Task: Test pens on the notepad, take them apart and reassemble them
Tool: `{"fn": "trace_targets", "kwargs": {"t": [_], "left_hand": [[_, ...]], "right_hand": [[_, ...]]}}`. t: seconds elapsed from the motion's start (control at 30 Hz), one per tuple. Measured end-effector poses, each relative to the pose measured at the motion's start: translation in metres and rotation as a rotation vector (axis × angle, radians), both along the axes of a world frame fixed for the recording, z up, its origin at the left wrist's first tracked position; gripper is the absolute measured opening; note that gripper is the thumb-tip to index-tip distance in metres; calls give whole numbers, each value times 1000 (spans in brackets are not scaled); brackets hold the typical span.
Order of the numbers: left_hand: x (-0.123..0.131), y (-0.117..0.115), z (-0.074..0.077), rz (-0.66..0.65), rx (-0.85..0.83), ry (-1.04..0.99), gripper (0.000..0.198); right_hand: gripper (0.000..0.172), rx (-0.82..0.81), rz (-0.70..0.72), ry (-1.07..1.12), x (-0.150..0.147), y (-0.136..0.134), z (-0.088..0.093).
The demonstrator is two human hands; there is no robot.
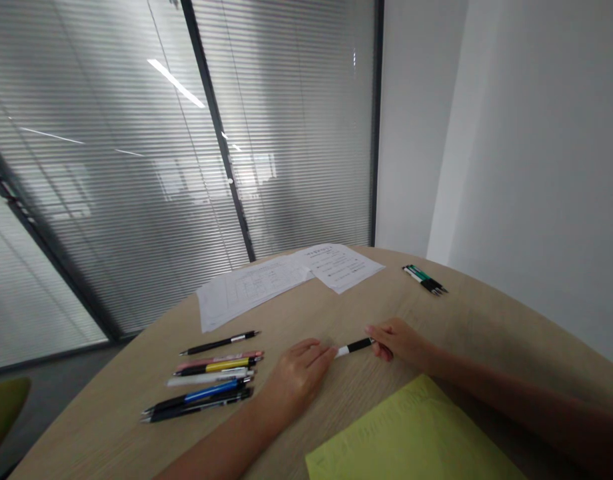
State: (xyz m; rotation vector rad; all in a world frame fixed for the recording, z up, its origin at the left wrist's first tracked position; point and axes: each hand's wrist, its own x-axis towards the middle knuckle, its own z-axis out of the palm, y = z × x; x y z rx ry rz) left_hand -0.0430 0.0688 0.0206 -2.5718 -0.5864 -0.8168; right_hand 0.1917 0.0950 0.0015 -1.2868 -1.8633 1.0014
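Note:
A white pen with a black grip [355, 346] lies nearly level between my two hands, low over the table or on it. My left hand [299, 377] is closed on its white end, the fingers covering that part. At the black end, my right hand [392, 339] pinches the tip between thumb and fingers. Left of my left hand are several pens side by side, among them a yellow and black pen [219, 366], a white pen [209, 378] and a blue and black pen [199, 395]. A black pen [219, 343] lies a little apart behind them.
Printed sheets [251, 287] overlap at the table's far edge. Several green, white and black pens [425, 280] lie together at the back right. A yellow-green paper or folder [411, 437] lies at the near edge of the round wooden table [151, 347].

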Motion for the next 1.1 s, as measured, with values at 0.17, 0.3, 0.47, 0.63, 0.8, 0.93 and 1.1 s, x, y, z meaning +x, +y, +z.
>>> {"fn": "trace_targets", "kwargs": {"t": [0.17,0.3,0.47,0.63,0.8,0.93,1.1], "left_hand": [[2,0,3,26,-55,-55,26],[1,3,4,109,-163,-128,25],[0,5,5,156,-258,-142,24],[2,4,6,126,-265,-105,25],[2,3,7,79,-251,-87,27],[2,3,7,65,-252,-94,27],[0,6,6,167,-381,-169,24]], "right_hand": [[57,17,14,88,2,5,-5],[46,65,54,248,4,9,-4],[32,4,22,243,2,7,2],[27,35,34,173,3,8,0],[36,72,68,88,4,9,-6],[42,60,54,49,3,8,-8],[32,46,90,217,1,9,-4]]}}
